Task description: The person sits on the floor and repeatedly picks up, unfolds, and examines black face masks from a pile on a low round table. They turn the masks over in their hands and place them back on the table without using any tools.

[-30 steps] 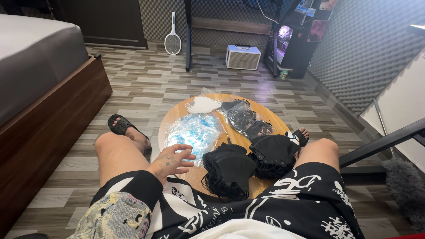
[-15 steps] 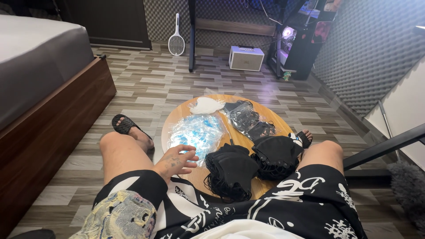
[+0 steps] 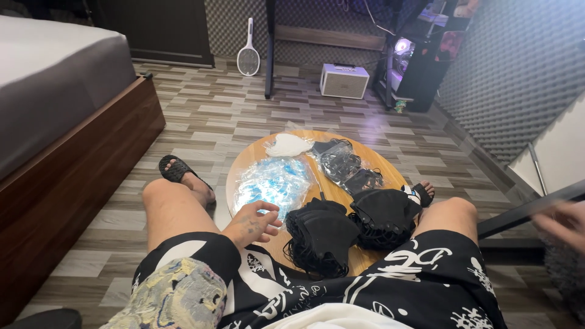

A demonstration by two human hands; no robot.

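Seemingly empty, left hand [image 3: 253, 224] hovers at table [image 3: 244, 159] edge.

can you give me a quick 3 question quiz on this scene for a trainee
1. True or false: the left hand is gripping a black mask.
2. Which lies nearest the left hand? A) pile of clear blue-tinted wrappers B) white mask C) white box on the floor
3. Fill in: two heaps of black masks sit at the near edge of the round ____ table.

Key:
1. False. It rests open on the left thigh, fingers at the table edge, holding nothing. The right hand is blurred at the frame's right edge.
2. A
3. wooden
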